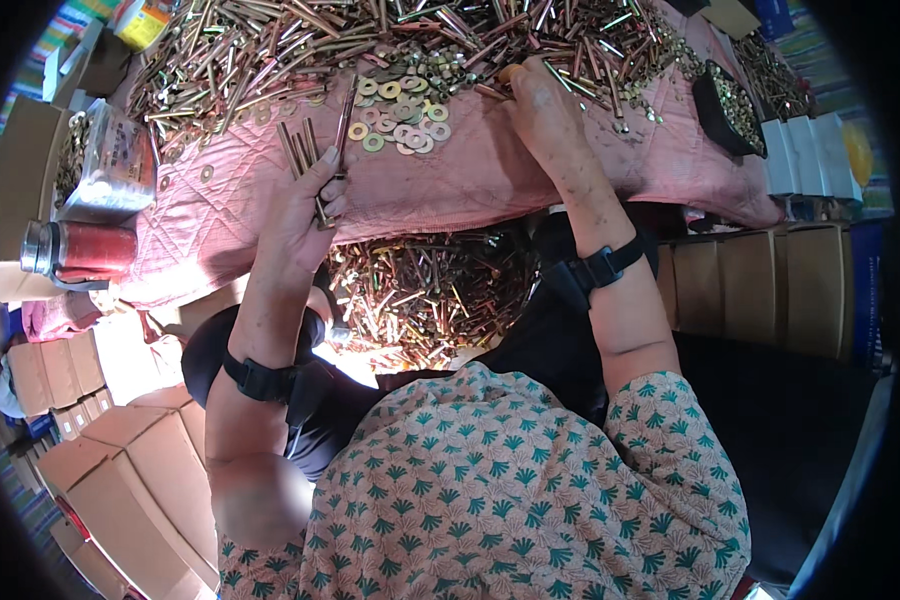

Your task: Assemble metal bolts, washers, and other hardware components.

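My left hand [302,212] is closed around several long metal bolts [298,148], whose shanks point up and away above the thumb. One longer bolt [346,122] stands apart from that bunch, at the fingertips. Farther right, my right hand [550,115] reaches down to the near edge of a big heap of brassy bolts [260,55]. Its fingers are bent together, and what they grip, if anything, is hidden. Something orange-yellow [511,73] shows at its fingertips. Between the hands lie flat round washers [406,112], with small nuts [448,72] just beyond them.
A pink quilted cloth [450,190] covers the work surface. Below its front edge sits another mass of bolts [430,290]. At left are a clear plastic tub [115,165] and a red flask [95,250]; at right, a black tray of nuts [730,110]. Cardboard boxes [120,470] stand lower left.
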A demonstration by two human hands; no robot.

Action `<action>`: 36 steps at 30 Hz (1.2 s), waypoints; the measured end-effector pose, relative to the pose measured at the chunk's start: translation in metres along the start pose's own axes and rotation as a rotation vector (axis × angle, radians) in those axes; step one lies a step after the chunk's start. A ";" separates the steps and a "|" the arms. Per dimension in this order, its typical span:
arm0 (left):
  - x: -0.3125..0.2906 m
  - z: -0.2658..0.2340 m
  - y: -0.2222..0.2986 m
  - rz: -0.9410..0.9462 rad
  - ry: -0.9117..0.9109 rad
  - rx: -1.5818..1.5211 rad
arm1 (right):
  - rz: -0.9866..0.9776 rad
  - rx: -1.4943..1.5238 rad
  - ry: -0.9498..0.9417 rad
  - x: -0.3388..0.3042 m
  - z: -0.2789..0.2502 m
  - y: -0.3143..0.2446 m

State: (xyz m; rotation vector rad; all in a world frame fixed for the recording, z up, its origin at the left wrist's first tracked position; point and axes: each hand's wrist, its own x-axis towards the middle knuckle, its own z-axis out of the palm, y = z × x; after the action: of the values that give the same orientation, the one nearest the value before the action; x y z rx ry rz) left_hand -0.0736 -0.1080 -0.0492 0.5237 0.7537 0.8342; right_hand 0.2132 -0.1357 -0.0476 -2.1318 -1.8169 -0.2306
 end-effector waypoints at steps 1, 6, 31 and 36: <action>0.002 -0.007 0.000 -0.029 -0.013 0.004 | -0.001 -0.003 0.000 0.001 0.000 -0.003; 0.002 -0.008 -0.002 -0.096 -0.005 -0.024 | -0.137 0.437 -0.042 0.006 0.012 -0.016; -0.007 -0.002 -0.003 -0.122 0.004 0.024 | -0.091 0.401 -0.065 0.021 0.040 -0.042; -0.008 0.002 -0.003 -0.118 0.017 0.042 | -0.098 0.515 0.039 0.021 0.034 -0.041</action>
State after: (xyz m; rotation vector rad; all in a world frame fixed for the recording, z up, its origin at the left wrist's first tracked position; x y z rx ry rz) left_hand -0.0737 -0.1162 -0.0469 0.5051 0.8114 0.7156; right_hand 0.1735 -0.0987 -0.0662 -1.6725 -1.7275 0.1595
